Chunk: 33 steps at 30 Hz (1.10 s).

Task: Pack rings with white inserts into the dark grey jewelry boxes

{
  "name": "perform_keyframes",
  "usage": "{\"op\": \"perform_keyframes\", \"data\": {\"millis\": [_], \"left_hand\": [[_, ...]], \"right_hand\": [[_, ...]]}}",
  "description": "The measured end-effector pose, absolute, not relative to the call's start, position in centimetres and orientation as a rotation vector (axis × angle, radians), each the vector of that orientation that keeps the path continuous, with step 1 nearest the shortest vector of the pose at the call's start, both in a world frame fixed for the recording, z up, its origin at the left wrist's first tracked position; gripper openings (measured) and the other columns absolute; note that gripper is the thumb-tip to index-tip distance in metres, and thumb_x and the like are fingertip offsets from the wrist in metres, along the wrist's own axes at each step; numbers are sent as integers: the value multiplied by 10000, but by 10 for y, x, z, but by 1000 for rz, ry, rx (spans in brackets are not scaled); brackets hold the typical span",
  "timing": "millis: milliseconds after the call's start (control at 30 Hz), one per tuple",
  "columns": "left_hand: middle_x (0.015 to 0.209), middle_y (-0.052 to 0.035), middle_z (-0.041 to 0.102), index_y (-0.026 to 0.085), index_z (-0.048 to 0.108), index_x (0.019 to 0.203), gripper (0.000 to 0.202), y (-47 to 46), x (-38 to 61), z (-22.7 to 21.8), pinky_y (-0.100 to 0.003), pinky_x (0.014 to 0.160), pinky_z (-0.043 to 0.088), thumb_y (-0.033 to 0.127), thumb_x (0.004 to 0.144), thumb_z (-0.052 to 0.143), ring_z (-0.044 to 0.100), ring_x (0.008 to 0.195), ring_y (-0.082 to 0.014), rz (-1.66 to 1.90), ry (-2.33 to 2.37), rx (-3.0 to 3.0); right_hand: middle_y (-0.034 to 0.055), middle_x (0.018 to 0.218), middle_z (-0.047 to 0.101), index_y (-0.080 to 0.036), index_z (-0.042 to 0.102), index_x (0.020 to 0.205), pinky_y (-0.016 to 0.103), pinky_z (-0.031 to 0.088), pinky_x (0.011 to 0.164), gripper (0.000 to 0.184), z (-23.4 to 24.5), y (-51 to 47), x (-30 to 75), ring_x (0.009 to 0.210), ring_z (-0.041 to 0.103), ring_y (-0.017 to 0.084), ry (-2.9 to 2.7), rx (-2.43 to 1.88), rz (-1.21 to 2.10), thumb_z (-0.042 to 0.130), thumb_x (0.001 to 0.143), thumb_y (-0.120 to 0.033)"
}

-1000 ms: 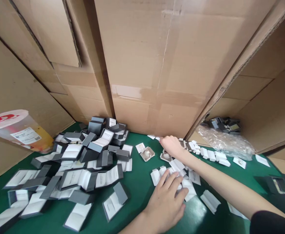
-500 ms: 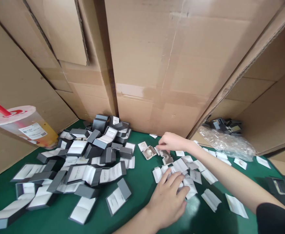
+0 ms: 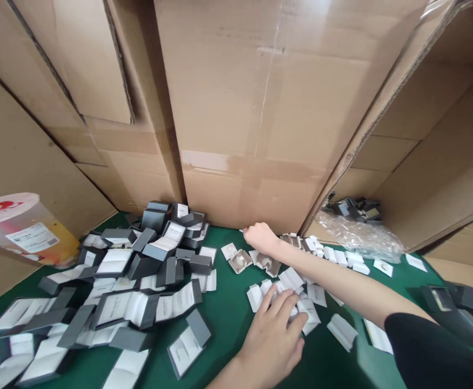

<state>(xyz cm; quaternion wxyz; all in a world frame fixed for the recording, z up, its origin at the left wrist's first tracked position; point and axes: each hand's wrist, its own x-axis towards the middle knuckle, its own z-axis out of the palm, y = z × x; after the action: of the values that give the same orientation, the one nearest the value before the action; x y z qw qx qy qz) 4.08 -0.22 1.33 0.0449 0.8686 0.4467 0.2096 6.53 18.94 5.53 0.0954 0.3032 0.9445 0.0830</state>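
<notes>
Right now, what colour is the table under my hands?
Green; the table shows best in the head view.

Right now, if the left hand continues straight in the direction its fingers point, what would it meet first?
The left hand would probably meet the white folded pieces first, directly in front of it; whether it touches them now is unclear from this view.

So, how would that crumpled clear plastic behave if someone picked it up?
The clear plastic would probably flop, given its crumpled folds. It looks thin and see-through, so likely light. Its shiny surface might feel slippery.
</notes>
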Motion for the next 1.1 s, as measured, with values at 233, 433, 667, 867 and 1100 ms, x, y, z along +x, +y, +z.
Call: {"op": "perform_keyframes", "data": {"millis": [233,433,667,867,1100], "left_hand": [[1303,-87,502,215,497,1219,343,-1,41,6,-500,1099,304,341,906,432,420,1261,-249,662,1335,2631],[1353,-84,476,212,503,1217,336,1,40,11,-506,1084,338,311,902,436,409,1281,-259,648,1281,2623],[1343,-91,487,217,515,1204,325,4,41,12,-528,1089,333,273,891,444,419,1277,-263,637,1271,2594],[1359,-87,473,217,508,1217,335,4,39,12,-525,1104,317,260,893,431,402,1295,-258,623,1269,2605],[1362,-74,488,232,511,1224,339,4,38,15,-546,1069,363,271,898,426,434,1279,-269,596,1283,2609]], "right_hand": [[114,731,707,-119,675,789,235,430,587,152,72,161,88,717,675,204,2970,701,51,558,810,-215],[54,706,693,-117,669,882,216,465,501,361,111,203,170,576,632,124,2861,785,-1475,517,852,-443],[118,982,690,-118,646,988,320,515,746,341,117,227,231,847,651,170,2890,1068,-1788,600,806,-403],[115,908,698,-105,626,1048,298,510,692,418,91,244,284,755,650,159,2946,1684,-1234,487,849,-446],[169,1167,579,-166,635,1104,443,374,907,335,63,303,288,1133,475,310,2606,2499,-29,491,841,-315]]}}
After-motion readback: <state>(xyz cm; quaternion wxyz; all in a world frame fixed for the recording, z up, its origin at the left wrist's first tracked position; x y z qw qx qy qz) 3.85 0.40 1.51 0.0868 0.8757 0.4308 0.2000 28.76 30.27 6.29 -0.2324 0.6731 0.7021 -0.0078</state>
